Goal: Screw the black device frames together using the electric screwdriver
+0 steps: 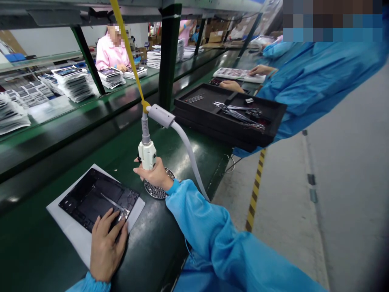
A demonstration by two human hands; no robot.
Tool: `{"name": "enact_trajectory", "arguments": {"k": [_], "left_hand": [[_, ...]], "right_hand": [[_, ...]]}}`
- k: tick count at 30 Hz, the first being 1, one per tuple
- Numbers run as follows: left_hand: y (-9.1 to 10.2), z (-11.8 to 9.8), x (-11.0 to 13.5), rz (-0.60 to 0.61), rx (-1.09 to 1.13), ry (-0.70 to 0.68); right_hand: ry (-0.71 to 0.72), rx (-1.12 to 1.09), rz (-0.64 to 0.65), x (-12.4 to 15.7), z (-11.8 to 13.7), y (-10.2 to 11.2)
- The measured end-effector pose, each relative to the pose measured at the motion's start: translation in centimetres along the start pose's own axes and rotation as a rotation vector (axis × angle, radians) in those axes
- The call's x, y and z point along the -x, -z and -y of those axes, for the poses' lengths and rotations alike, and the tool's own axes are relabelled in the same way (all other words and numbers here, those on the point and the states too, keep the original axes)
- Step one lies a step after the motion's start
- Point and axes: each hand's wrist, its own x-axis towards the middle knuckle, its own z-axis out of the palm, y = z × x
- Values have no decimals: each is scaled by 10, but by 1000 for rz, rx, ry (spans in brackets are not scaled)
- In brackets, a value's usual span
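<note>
On the green bench (pixel 36 251) we log our left hand (pixel 106 243) spread flat on the black panel (pixel 94 196) atop its white sheet (pixel 69 231), our right hand (pixel 154 175) closed around the hanging driver (pixel 147 154) over the round perforated dish (pixel 156 190), tip hidden, not yet at the panel.

Left hand (pixel 106 243) flat, right hand (pixel 155 175) in closed grip.

Clear: dark green bench top (pixel 27 251) left of white backing sheet (pixel 71 233) | Right: white power driver (pixel 147 154), its curved grey hose (pixel 190 152), stacked black plastic trays (pixel 212 121) obstruct | Ahead: dark green steel upright (pixel 167 61), hanging yellow cord (pixel 129 52) obstruct
</note>
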Motion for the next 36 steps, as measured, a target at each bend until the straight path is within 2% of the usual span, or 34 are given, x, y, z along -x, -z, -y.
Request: {"name": "enact_trajectory", "arguments": {"k": [6, 12, 15, 18, 21, 24, 27, 36], "left_hand": [[-2, 2, -2, -4, 15, -8], [-1, -13, -4, 4, 10, 96], [2, -20, -5, 0, -34, 180], [4, -24, -4, 21, -79, 221], [6, -25, -4, 50, -74, 238], [6, -26, -5, 54, -49, 264], [5, -26, -6, 45, -24, 280], [4, -27, -4, 59, 19, 333]], "right_hand": [[0, -1, -4, -2, -1, 2], [23, -91, -79, 10, 14, -2], [11, -105, 11, 22, 23, -19], [-23, -106, 135, 34, 26, -45], [-29, -109, 194, 43, 22, -69], [-74, -118, 232, 46, 15, -82], [-102, -108, 253, 49, 12, -84], [-175, -98, 292, 65, 20, -70]]}}
